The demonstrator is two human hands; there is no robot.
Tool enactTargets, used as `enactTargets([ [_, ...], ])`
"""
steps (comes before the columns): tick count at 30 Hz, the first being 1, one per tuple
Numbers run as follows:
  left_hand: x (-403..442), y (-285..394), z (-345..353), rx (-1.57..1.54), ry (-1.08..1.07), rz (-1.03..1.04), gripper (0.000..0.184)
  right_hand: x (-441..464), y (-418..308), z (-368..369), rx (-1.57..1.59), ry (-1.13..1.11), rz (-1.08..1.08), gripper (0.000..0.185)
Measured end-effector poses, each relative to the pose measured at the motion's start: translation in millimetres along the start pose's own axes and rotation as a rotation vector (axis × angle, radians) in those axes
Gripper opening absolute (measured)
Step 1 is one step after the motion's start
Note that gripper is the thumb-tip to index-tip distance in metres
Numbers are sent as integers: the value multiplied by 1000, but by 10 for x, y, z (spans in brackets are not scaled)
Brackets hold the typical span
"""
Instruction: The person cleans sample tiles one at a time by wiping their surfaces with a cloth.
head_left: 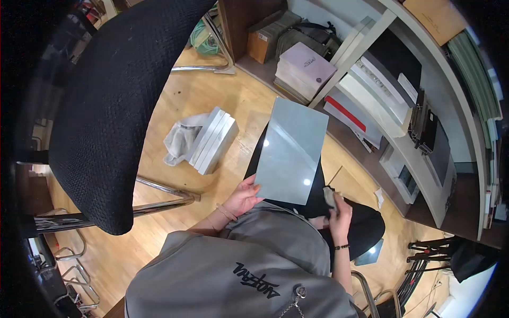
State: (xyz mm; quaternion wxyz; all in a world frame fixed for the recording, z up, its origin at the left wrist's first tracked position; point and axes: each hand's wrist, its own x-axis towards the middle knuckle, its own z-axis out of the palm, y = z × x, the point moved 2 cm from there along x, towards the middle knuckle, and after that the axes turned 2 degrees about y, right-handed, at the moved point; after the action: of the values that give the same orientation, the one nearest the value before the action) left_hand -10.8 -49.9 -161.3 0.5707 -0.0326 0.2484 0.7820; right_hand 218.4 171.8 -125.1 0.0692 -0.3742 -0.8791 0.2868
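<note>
A flat grey-blue rectangular panel (291, 151) with a glossy surface lies over my lap, tilted. My left hand (245, 196) grips its lower left corner, thumb on top. To the right of the panel, my right hand (339, 214) is closed around a small greyish cloth (329, 196), apart from the panel. On the floor ahead to the left sits a stack of white and silver flat boxes or panels (213, 140), with a crumpled grey cloth (182, 142) beside it. Another glossy panel (369, 254) shows partly beside my right leg.
A black chair (111, 106) with metal legs stands close on the left. Shelves (366, 47) at the right hold a stack of purple-topped booklets (305, 69), binders and boxes. A white scrap (379, 197) lies on the wooden floor. Black folded stands (435, 252) are at the lower right.
</note>
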Motion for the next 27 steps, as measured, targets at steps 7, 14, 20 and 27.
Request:
enactTargets([
  [7, -24, 11, 62, 77, 95, 32, 40, 615, -1323, -341, 93, 413, -298, 42],
  [14, -37, 4, 121, 98, 123, 45, 36, 1460, -1854, -154, 224, 266, -691, 42],
  [20, -59, -70, -76, 111, 160, 60, 34, 1565, -1884, 279, -136, 214, -677, 45],
  [27, -42, -140, -204, -105, -55, 89, 50, 883, -1730, 323, 7, -225, -982, 46],
])
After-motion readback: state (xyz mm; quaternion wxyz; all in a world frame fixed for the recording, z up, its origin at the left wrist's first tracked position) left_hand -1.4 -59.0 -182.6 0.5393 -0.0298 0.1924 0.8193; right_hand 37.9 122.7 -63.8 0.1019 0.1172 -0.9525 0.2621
